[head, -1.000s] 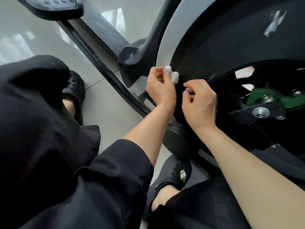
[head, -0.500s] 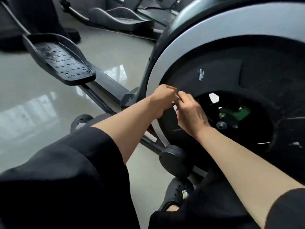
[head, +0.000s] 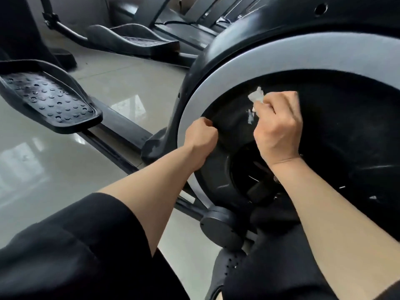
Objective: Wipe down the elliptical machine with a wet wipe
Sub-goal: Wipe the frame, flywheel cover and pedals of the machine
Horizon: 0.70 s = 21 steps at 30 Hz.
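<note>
Right hand (head: 279, 128) is up on the elliptical machine (head: 216, 100) now, fingers curled tight round the wet wipe (head: 256, 97), a crumpled white tuft of it poking out above my knuckles. The wipe sits against the dark disc (head: 346, 126) of the flywheel housing, just inside the grey ring (head: 194, 105). Just below the wipe there's a pale smear or scrap (head: 251, 118) on the disc, and I can't tell which it is.

Left hand (head: 201, 135) is fisted down at the inner edge of that grey ring, pressed against the housing. Whether it's gripping a lip of the cover or merely bracing, I can't tell; the fingertips are tucked out of sight.

So I'd call this the wiping step proper, on the side cover, with plenty of machine left: the disc shows pale scuffs further right, and the footplate (head: 47, 98) off to my left looks untouched.

Next move, as I judge it, calls for flat pressure from the wipe and a sweep round the curve of the disc, left hand steadying me as I go. The wipe is badly bunched, so opening it out would cover more surface. I'll keep clear of the open hub (head: 249, 174) below my right wrist, where the crank parts sit.
</note>
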{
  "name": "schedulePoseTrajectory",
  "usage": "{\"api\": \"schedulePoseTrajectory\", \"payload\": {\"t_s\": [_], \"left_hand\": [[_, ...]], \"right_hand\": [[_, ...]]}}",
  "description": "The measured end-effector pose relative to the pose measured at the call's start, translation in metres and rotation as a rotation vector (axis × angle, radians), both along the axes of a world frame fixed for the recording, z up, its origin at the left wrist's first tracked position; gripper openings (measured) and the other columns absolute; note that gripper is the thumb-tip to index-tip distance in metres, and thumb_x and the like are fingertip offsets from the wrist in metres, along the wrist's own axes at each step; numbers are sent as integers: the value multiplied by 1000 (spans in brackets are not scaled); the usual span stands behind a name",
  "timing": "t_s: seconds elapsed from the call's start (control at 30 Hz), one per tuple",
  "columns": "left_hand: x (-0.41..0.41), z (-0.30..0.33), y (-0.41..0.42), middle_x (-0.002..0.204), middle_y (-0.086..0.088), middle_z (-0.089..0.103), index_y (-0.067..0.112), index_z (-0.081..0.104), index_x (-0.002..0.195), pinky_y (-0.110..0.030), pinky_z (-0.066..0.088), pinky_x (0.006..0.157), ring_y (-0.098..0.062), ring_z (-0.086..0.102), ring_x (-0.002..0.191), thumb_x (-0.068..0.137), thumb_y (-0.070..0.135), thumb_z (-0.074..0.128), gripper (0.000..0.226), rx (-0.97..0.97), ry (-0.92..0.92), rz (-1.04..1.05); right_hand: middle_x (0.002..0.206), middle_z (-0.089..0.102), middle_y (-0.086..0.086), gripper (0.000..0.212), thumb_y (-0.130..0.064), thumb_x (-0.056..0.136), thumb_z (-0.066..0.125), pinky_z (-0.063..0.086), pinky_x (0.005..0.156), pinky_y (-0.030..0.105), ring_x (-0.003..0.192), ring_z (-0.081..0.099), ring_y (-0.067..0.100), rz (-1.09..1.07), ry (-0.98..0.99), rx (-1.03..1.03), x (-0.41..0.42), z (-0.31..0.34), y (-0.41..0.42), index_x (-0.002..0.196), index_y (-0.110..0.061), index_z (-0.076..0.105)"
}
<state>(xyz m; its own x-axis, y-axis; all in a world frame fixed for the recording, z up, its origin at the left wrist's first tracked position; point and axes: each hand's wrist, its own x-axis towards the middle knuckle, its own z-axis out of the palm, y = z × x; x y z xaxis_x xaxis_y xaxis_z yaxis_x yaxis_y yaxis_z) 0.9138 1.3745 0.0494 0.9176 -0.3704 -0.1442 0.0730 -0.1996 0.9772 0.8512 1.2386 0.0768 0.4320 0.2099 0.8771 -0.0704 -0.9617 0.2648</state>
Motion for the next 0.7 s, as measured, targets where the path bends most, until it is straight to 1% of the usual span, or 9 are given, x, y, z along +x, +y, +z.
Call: {"api": "schedulePoseTrajectory", "payload": {"t_s": [0.07, 0.2, 0.27, 0.33, 0.4, 0.47, 0.53, 0.63, 0.7], "left_hand": [[-8, 0, -2, 111, -2, 57, 10, 55, 126, -29, 46, 73, -22, 57, 96, 90, 1, 40, 40, 1, -26, 0], [-18, 0, -5, 127, -5, 58, 12, 51, 134, -27, 42, 84, -25, 55, 114, 90, 1, 41, 47, -8, -60, -36], [-17, 0, -5, 122, -3, 56, 10, 50, 135, -19, 39, 76, -19, 50, 102, 92, 0, 41, 45, 0, -56, -67], [-14, -2, -7, 96, 6, 50, 16, 58, 107, -15, 33, 59, -14, 43, 87, 93, 1, 42, 27, -34, -29, -92], [-11, -2, -7, 82, 12, 42, 25, 48, 81, -13, 29, 57, -13, 41, 80, 92, 2, 43, 26, -54, -6, -98], [-8, -1, -6, 88, 7, 48, 16, 59, 98, -18, 34, 59, -16, 44, 85, 92, 2, 45, 20, -54, -17, -85], [-7, -2, -5, 96, 1, 55, 11, 60, 116, -22, 37, 59, -18, 51, 84, 91, 1, 45, 30, -58, -28, -71], [-1, -1, -3, 86, 5, 53, 19, 58, 86, -18, 35, 57, -14, 50, 75, 91, -1, 45, 24, -64, -4, -64], [5, 0, -4, 74, -1, 51, 17, 48, 69, -24, 36, 58, -21, 47, 69, 88, -3, 45, 27, -69, 24, -52]], "right_hand": [[78, 61, 14, 40, 7, 97, 34, 49, 69, 29, 80, 48, 25, 6, 88, -98, -3, -15, 4, 73, 3, 65], [87, 65, 16, 21, 13, 85, 48, 54, 76, 36, 81, 60, 32, 14, 363, -340, -9, -19, -1, 82, 6, 68], [84, 63, 15, 21, 14, 86, 51, 51, 70, 33, 80, 57, 31, -53, 258, -203, -15, -2, -7, 76, 2, 65], [88, 65, 14, 23, 11, 92, 49, 49, 73, 30, 83, 55, 30, -102, 129, -51, -22, 3, -6, 80, 2, 67], [92, 66, 15, 25, 6, 97, 46, 51, 76, 31, 84, 55, 31, -95, 150, -92, -21, -11, 0, 85, 4, 68], [87, 64, 16, 24, 9, 94, 47, 53, 69, 37, 80, 56, 31, -35, 304, -225, -16, -25, 1, 82, 4, 67], [80, 61, 14, 26, 10, 93, 45, 53, 65, 37, 75, 55, 30, -9, 280, -210, -13, -22, -1, 82, 2, 67], [82, 61, 12, 20, 12, 91, 53, 49, 70, 30, 74, 52, 27, -89, -2, -14, -11, -5, 0, 92, 0, 69], [82, 61, 13, 19, 14, 87, 57, 47, 70, 28, 75, 51, 28, -100, -48, 22, -9, -6, 3, 87, 0, 70]]}}
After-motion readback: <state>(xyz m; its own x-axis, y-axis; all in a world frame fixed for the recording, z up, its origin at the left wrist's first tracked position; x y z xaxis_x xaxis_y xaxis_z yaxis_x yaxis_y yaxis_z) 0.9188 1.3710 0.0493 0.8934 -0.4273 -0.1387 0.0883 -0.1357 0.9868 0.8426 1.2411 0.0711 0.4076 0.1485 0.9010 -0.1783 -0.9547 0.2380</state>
